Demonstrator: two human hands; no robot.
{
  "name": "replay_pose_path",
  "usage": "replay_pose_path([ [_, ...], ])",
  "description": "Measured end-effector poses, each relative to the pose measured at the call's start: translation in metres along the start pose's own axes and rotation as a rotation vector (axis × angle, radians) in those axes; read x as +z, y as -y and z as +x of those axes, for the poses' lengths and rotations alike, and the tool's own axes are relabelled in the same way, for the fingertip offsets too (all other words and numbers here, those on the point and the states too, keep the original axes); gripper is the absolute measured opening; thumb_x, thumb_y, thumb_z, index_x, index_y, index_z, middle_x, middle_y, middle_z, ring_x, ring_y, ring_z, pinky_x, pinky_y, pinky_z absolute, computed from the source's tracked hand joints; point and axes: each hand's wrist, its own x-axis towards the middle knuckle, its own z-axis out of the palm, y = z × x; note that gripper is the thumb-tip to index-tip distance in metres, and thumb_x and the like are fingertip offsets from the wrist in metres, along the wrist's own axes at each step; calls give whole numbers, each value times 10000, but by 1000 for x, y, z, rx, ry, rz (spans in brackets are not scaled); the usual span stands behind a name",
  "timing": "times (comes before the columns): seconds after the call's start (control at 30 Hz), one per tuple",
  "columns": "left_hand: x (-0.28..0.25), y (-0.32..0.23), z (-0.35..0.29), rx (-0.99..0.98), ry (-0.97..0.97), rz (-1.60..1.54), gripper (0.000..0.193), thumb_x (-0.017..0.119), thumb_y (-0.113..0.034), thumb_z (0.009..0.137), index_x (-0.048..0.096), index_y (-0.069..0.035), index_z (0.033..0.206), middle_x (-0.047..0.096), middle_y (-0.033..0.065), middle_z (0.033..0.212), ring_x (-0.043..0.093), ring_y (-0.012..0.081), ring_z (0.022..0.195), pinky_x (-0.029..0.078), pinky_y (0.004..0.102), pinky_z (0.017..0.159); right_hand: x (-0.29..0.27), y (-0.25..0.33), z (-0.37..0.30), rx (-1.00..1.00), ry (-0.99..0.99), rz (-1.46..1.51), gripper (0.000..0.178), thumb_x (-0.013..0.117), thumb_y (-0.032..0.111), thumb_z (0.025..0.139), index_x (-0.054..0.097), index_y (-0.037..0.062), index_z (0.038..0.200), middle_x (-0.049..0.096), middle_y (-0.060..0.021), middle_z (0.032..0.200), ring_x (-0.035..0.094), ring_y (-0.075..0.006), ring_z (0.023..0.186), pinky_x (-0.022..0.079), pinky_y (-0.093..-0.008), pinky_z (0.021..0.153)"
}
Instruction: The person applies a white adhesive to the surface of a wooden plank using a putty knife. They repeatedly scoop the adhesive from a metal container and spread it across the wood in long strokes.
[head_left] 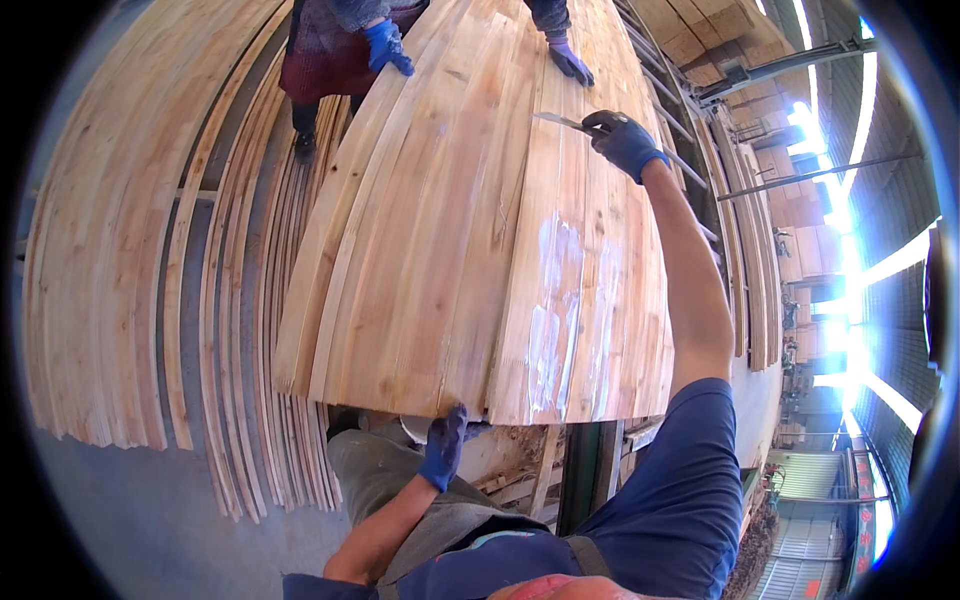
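My right hand (625, 143), in a blue and dark glove, is closed round a knife with a narrow metal blade (560, 121). It is over the right side of a wide panel of pale wooden boards (430, 230), with the blade pointing left. Streaks of wet white glue (555, 285) cover the near right boards. At the panel's near end, my left hand (445, 447), gloved alike, lies against the board ends. Its fingers point up at the edge and its thumb sticks out to the right, apart from them.
Across the panel, a co-worker's blue-gloved hand (388, 47) and purple-gloved hand (570, 62) are at the boards. Another wooden panel (120, 240) and long strips (235, 270) are to the left. A metal rack (690, 165) runs along the right, with stacked timber (715, 35) beyond.
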Motion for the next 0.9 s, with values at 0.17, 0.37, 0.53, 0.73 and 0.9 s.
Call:
replay_pose_path([
  [0.17, -22, 22, -3, 202, -1, 402, 305, 501, -135, 989, 569, 59, 1213, 685, 143, 1120, 662, 243, 1033, 516, 345, 866, 23, -26, 43, 45, -26, -16, 307, 637, 148, 785, 707, 152, 1083, 695, -154, 972, 659, -292, 907, 516, -367, 809],
  [0.37, -9, 9, -8, -95, -87, -246, 226, 539, -162, 999, 604, 39, 1081, 678, 67, 966, 660, 163, 883, 524, 302, 738, 54, -48, 79, 104, -61, 15, 289, 599, 147, 813, 704, 161, 1082, 696, -155, 990, 659, -311, 951, 518, -380, 843],
  [0.53, -15, 13, -7, -79, -114, -64, 265, 563, -220, 993, 649, 30, 1000, 693, 81, 868, 674, 172, 823, 523, 316, 695, 79, -69, 80, 24, 39, -138, 310, 541, 126, 831, 691, 144, 1102, 675, -141, 1109, 634, -316, 1041, 506, -389, 901],
  [0.73, 8, -31, -11, 168, -101, 585, 279, 560, -239, 986, 687, 9, 979, 716, 142, 842, 695, 243, 787, 525, 374, 694, 63, -103, 84, -216, 5, -251, 357, 513, 115, 837, 653, 139, 1165, 648, -140, 1169, 612, -319, 1093, 499, -398, 928],
  [0.9, -3, -14, -7, 69, -52, 484, 278, 558, -244, 985, 696, -3, 993, 730, 142, 894, 704, 242, 810, 529, 369, 704, 71, -49, 117, -87, -13, -210, 332, 497, 125, 837, 663, 128, 1124, 656, -147, 1151, 608, -345, 1091, 497, -414, 927],
])
